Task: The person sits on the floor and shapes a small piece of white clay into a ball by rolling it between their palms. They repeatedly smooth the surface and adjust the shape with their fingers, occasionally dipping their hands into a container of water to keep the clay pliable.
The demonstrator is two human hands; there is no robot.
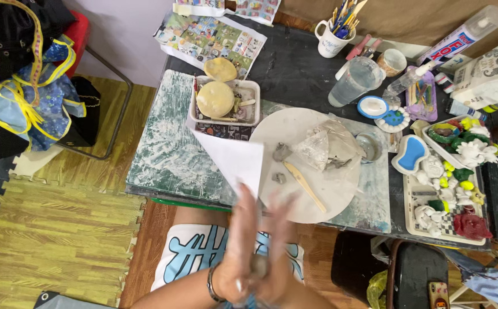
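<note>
A small grey lump of clay (258, 266) is seen pressed between the palms of the two hands, low in the head view and in front of the worktop's near edge. The left hand (238, 252) and the right hand (280, 252) are held flat against each other with fingers extended and blurred; neither is closed into a fist, and the lump is gripped only by palm pressure. A dark bracelet (211, 284) is worn on the left wrist.

Just beyond the fingertips a round white board (294, 129) is shown lying on the worktop (294, 68). On it are seen a wooden modelling tool (305, 186), two small grey clay pieces (281, 152), and a crumpled clear plastic wrap (326, 146). A white sheet of paper (231, 157) overlaps the board's left edge. Left of the board a green mat smeared with white (166, 143) is laid.

Behind the sheet a white rectangular tray (252, 86) holding pale yellow discs (215, 99) is placed. Further back, a mug of brushes (334, 34), a clear cup of cloudy water (354, 80) and a sheet of colourful printed pictures (211, 34) are visible. At the right, a tray of white and painted figurines (446, 200) is set. Yellow-green foam floor mats (54, 240) are seen at the left.
</note>
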